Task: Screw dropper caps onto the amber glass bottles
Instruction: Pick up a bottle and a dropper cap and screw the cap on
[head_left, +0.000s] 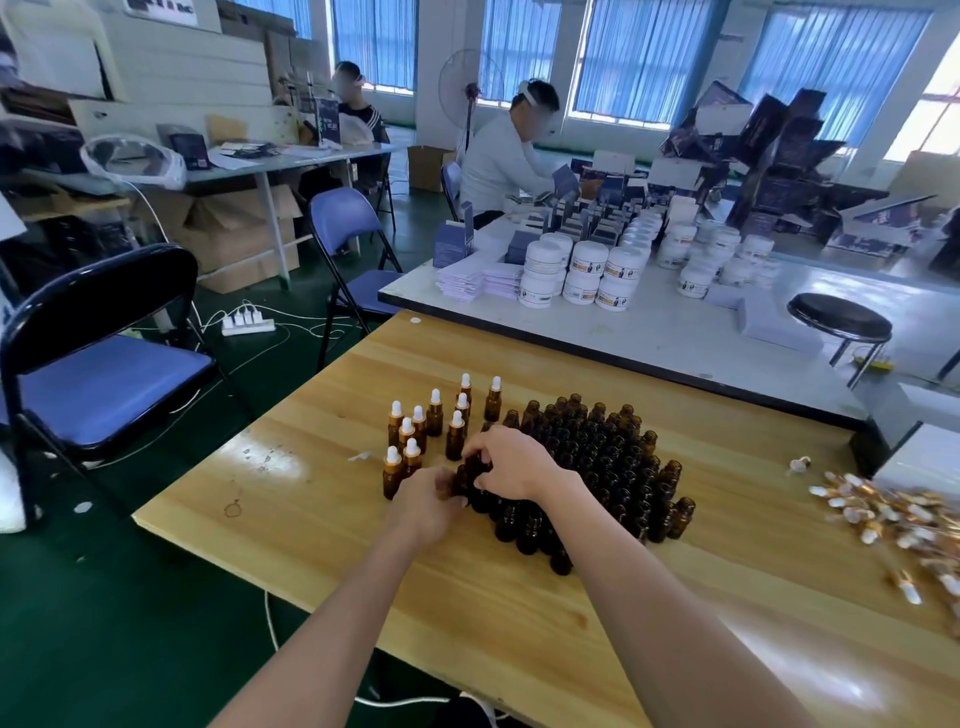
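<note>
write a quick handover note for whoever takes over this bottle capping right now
Left hand: grips an amber bottle at the near left edge of the uncapped bottles.
Right hand: fingers curled over that bottle's top; whether a cap is under them is hidden.
Done: about ten capped bottles stand just left of the cluster.
Left: the whole uncapped cluster. The dropper caps lie in a loose pile at the right end of the wooden table.

Green floor (130, 623), blue-curtained windows (639, 57), folding chairs (104, 384).
</note>
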